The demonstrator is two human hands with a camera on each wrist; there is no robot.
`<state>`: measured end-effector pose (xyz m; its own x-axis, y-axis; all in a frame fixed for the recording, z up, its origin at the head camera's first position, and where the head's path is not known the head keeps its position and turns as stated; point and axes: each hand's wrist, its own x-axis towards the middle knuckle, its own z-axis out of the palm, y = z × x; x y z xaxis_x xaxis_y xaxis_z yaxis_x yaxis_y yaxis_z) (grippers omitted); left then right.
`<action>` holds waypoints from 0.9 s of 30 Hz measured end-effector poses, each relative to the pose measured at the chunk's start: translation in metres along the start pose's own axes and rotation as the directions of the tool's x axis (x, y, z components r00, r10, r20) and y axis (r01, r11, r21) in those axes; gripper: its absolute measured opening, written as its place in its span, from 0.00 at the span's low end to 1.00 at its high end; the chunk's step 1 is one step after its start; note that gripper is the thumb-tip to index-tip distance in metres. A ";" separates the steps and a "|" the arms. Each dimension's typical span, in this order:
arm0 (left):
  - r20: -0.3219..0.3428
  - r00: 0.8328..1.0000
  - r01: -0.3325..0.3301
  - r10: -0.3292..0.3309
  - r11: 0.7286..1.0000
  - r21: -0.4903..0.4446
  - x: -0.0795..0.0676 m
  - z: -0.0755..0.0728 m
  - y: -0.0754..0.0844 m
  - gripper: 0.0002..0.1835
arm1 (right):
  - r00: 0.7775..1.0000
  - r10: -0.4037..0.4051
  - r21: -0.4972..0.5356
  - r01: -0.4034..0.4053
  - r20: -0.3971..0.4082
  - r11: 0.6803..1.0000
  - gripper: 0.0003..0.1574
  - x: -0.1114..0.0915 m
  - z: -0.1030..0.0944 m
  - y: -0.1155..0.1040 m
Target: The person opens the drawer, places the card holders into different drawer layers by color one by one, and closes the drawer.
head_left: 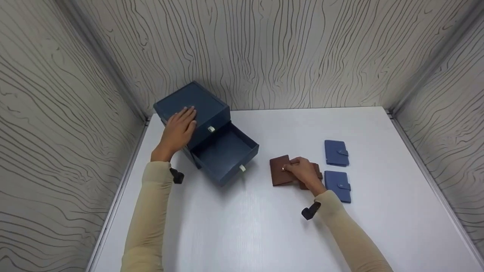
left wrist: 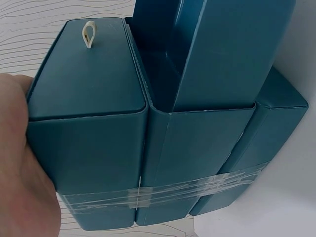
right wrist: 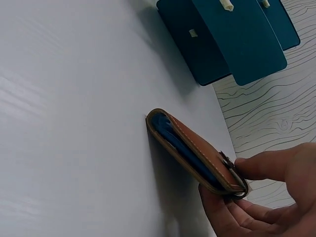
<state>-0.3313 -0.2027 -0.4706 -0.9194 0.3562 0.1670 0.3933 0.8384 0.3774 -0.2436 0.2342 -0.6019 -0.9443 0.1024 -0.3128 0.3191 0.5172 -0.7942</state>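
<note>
My left hand rests with straight fingers on the top of a dark blue drawer unit at the left of the table. Its middle drawer is pulled out, and the bare drawer floor shows. My right hand pinches a brown wallet by its clasp side, between thumb and fingers. In the right wrist view the wallet is tilted edge-on above the table, with blue lining inside. A second brown wallet lies partly hidden under the right hand.
Two blue wallets with snap straps lie right of the right hand, one nearer than the other. Clear tape runs across the unit's stacked sections. Wood-patterned panels stand around the white table.
</note>
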 end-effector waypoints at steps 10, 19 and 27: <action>-0.020 1.000 -0.010 0.010 1.000 0.005 -0.001 0.002 -0.001 0.30 | 1.000 0.007 0.014 -0.007 0.016 1.000 0.29 -0.001 -0.001 -0.001; 0.021 1.000 0.022 -0.022 1.000 -0.009 0.000 0.000 -0.001 0.31 | 1.000 -0.009 0.033 0.008 0.011 0.999 0.28 -0.002 -0.002 -0.002; 0.010 1.000 0.016 -0.016 1.000 -0.006 -0.001 0.001 -0.002 0.30 | 0.999 -0.035 0.020 0.035 -0.006 0.999 0.31 -0.002 -0.003 -0.003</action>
<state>-0.3316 -0.2042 -0.4722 -0.9255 0.3472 0.1515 0.3787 0.8416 0.3850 -0.2433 0.2347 -0.5977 -0.9553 0.0894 -0.2819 0.2876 0.5036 -0.8147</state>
